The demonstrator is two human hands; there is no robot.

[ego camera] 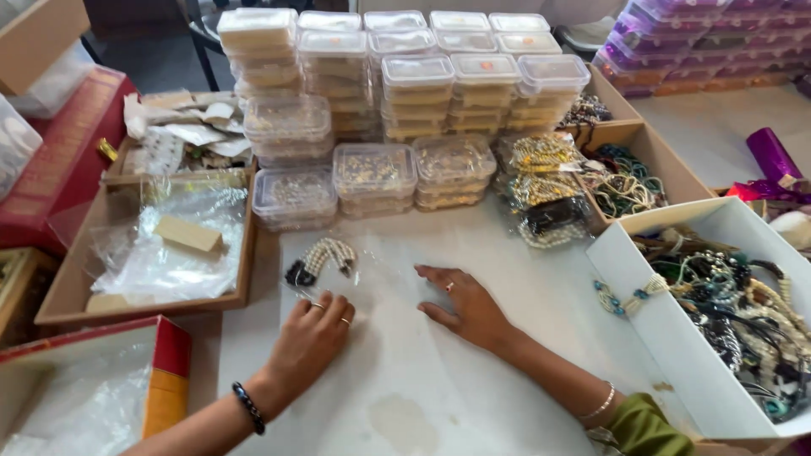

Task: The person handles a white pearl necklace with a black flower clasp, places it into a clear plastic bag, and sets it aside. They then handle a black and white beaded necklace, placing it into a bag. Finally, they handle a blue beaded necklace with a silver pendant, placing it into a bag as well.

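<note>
In the head view, both hands lay flat on a clear plastic sleeve [380,279] on the table [507,287]. The left hand [314,333], fingers loosely together, sat just below the pearl bracelet [323,258], which ran diagonally up-right, apparently inside the sleeve. The right hand [463,304], fingers spread, was farther off.

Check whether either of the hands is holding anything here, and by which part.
Nothing is lifted. Both the left hand and right hand lie palm-down on a clear plastic bag flat on the table, pressing near its lower edge.
</note>
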